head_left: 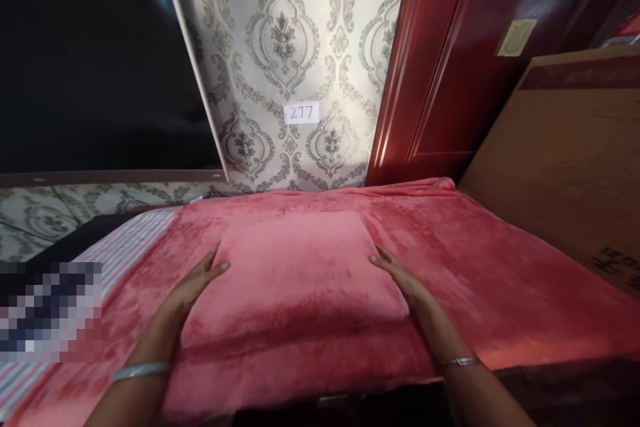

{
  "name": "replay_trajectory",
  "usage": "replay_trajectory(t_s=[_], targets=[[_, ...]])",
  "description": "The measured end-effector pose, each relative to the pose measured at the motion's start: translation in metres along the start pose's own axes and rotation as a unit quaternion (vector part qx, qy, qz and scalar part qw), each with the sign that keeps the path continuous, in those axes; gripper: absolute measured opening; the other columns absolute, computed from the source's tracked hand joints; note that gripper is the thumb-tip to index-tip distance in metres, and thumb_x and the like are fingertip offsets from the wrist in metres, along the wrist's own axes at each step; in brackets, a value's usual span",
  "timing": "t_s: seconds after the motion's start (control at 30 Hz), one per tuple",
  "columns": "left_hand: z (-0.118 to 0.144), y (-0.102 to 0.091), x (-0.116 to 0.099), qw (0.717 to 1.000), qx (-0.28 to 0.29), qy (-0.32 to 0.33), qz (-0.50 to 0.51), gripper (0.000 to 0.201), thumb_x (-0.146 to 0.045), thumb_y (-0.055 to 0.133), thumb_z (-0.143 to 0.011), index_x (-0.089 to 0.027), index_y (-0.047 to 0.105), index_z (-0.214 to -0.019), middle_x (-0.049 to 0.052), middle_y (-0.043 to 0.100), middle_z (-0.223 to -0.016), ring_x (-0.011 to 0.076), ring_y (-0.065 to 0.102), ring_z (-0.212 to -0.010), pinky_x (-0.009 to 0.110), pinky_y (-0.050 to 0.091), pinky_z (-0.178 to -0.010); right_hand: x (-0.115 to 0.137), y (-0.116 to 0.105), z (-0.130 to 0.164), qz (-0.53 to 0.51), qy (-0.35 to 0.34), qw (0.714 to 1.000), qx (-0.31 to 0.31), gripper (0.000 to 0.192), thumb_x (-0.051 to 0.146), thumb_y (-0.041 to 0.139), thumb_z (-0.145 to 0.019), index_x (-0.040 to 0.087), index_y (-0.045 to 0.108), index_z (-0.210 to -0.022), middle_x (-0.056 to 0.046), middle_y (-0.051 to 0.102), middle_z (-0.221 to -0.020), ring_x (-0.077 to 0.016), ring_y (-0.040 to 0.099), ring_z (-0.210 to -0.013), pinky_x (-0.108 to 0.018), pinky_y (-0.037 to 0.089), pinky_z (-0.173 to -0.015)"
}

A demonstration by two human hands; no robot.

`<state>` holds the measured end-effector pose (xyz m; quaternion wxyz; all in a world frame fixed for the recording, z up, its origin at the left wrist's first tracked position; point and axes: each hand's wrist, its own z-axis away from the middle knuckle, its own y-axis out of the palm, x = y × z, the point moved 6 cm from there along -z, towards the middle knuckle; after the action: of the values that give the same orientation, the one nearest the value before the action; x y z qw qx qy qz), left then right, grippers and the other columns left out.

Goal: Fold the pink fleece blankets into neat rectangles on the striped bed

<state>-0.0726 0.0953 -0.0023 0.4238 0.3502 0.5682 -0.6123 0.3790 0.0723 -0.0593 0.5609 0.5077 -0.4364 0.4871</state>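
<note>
A puffy pink plush cushion (pixel 295 273), roughly rectangular, lies flat on a red plush blanket (pixel 465 267). Whether it is stuffed or a thickly folded cloth, I cannot tell. My left hand (pixel 203 275) grips its left side, thumb on top and the other fingers partly hidden along the edge. On the opposite side, my right hand (pixel 397 270) holds the right edge the same way, thumb resting on the upper face. Both hands sit about level with each other, and the cushion's near edge faces me.
A striped cloth (pixel 135 240) shows at the blanket's left, with a pixelated patch (pixel 50 310) over it. A large black screen (pixel 100 67) is at the upper left. A cardboard box (pixel 565 153) stands on the right beside a dark red door (pixel 450 67). A paper marked 277 (pixel 301 113) is on the wall.
</note>
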Motion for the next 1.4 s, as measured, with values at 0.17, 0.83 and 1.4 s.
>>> replay_trajectory(t_s=[0.17, 0.83, 1.4], targets=[[0.008, -0.007, -0.021, 0.975, -0.108, 0.049, -0.188, 0.077, -0.047, 0.057, -0.083, -0.008, 0.041, -0.148, 0.021, 0.049, -0.15, 0.0354, 0.053, -0.133, 0.05, 0.045, -0.109, 0.0, -0.009, 0.009, 0.067, -0.018, 0.997, -0.022, 0.084, 0.063, 0.071, -0.075, 0.022, 0.051, -0.145, -0.01, 0.044, -0.154, -0.0305, 0.038, -0.144, -0.049, 0.03, -0.12], [0.108, 0.176, -0.043, 0.777, 0.074, 0.415, -0.467, 0.1, -0.015, 0.065, -0.069, -0.028, 0.022, -0.159, 0.011, 0.02, -0.167, 0.0352, 0.01, -0.154, 0.061, 0.016, -0.121, 0.011, -0.017, 0.064, 0.268, -0.035, 0.957, -0.105, 0.088, 0.063, 0.062, -0.079, 0.014, 0.044, -0.149, -0.017, 0.064, -0.131, -0.0371, 0.061, -0.119, -0.056, 0.047, -0.102], [0.115, 0.165, -0.05, 0.795, 0.103, 0.427, -0.419, 0.078, -0.028, 0.061, -0.085, -0.031, 0.029, -0.156, 0.006, 0.03, -0.164, 0.0303, 0.02, -0.153, 0.058, 0.021, -0.122, 0.001, 0.07, 0.075, 0.628, -0.235, 0.742, 0.026, 0.054, 0.043, 0.049, -0.099, 0.031, 0.043, -0.151, -0.002, 0.029, -0.162, -0.0309, 0.021, -0.151, -0.059, 0.019, -0.12]])
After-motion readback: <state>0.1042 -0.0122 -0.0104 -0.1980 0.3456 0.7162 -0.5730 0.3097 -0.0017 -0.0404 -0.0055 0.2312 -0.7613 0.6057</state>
